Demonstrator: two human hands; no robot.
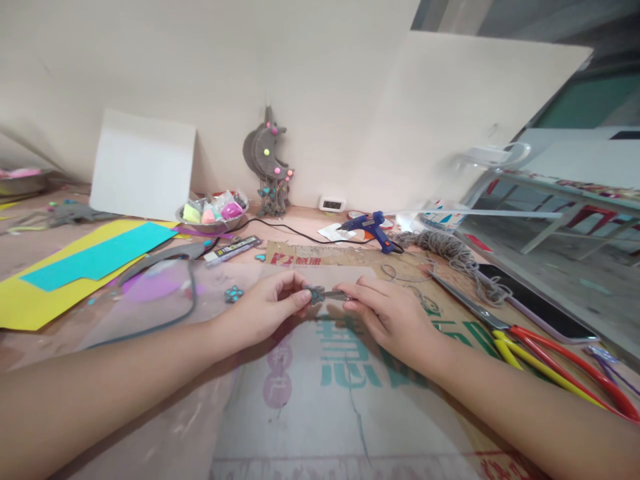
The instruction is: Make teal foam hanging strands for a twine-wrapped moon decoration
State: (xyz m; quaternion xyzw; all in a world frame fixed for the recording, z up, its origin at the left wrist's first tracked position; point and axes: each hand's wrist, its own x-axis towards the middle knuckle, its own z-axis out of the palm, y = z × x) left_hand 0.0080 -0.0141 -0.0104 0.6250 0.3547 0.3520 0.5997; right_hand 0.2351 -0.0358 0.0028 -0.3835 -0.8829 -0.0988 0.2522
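Observation:
My left hand (270,303) pinches a small grey piece with blue spots (316,294) between thumb and fingertips. Coming from the right, my right hand (393,308) grips a thin, pointed grey tool (336,295). The tool's tip meets the piece or sits right beside it; its exact kind is too blurred to make out. A similar grey star-shaped ornament with turquoise spots (233,294) lies left of my left hand. Both hands are just above a translucent sheet (300,427) spread over printed cardboard.
On the right lie red-and-yellow-handled scissors (493,319), a phone (540,303) and grey yarn (445,250). A blue glue gun (373,230) rests behind the hands. Turquoise card (100,257) and a bowl of coloured clay (213,227) are leftward. A grey moon ornament (267,157) hangs on the wall.

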